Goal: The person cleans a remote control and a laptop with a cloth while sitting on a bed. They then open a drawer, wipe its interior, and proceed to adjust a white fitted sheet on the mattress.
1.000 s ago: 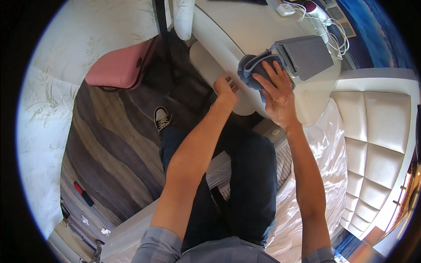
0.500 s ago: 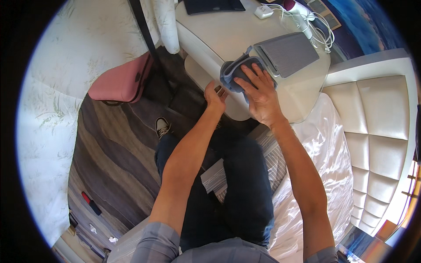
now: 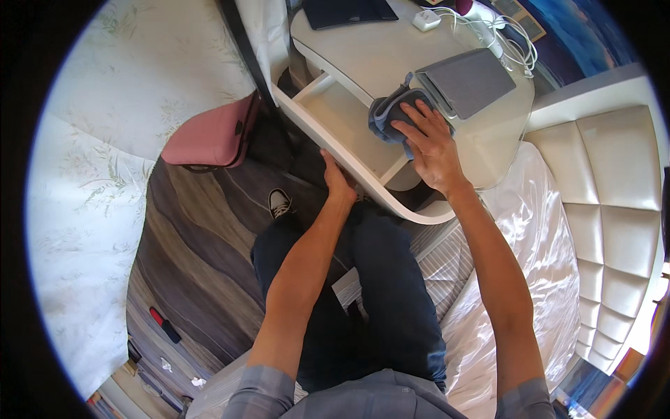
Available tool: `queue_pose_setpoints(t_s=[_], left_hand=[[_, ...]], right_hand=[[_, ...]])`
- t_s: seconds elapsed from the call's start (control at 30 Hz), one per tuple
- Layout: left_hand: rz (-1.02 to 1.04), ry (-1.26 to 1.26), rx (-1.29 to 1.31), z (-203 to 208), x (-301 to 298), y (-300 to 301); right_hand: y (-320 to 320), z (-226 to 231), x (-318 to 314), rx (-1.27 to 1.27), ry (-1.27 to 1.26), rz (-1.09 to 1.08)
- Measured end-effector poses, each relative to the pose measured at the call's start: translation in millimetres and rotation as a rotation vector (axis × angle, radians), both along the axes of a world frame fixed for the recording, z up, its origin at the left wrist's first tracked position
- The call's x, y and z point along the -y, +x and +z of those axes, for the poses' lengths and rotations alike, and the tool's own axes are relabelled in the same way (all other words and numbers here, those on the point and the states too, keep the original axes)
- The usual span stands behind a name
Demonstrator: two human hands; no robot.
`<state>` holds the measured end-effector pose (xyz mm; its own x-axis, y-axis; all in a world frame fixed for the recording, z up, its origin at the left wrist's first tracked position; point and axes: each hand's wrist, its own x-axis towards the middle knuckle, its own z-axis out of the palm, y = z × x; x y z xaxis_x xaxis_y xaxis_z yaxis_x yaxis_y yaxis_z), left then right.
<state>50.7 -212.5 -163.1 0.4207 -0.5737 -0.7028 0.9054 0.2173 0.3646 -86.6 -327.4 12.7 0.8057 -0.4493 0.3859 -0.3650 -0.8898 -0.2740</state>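
Observation:
A white curved drawer [image 3: 345, 155] stands pulled out from under the glass-topped table. At its front, my left hand [image 3: 339, 184] holds the lower edge, thumb up along the face; the other fingers are mostly hidden. My right hand [image 3: 434, 149] grips a folded blue-grey cloth bundle [image 3: 392, 115], fingers spread across its top. The bundle is at the tabletop's near edge, partly over the drawer; its underside is hidden. The drawer's main compartment shows a bare cream bottom, with dividers toward both ends.
A grey flat case [image 3: 467, 82] lies right of the bundle on the table [image 3: 349, 45]. Beyond are a dark tablet-like slab [image 3: 349, 10], a white charger [image 3: 426, 21] and cables. A pink suitcase [image 3: 209, 133] stands at left; a satin-covered bed [image 3: 516, 230] is at right.
The drawer has slid out toward me with my left hand at its front. My right hand keeps hold of the cloth bundle at the table edge. The view has shifted slightly.

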Motion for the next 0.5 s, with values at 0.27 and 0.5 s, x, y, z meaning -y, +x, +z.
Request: queue_pose_setpoints(t_s=[0.27, 0.5], left_hand=[[-0.197, 0.013, 0.039, 10.2, -20.2, 13.7], [-0.363, 0.249, 0.053, 30.0, -26.0, 21.8]], right_hand=[[1.2, -2.9, 2.3, 0.068, 0.044, -0.009], [-9.4, 0.6, -6.1, 0.163, 0.022, 0.008]])
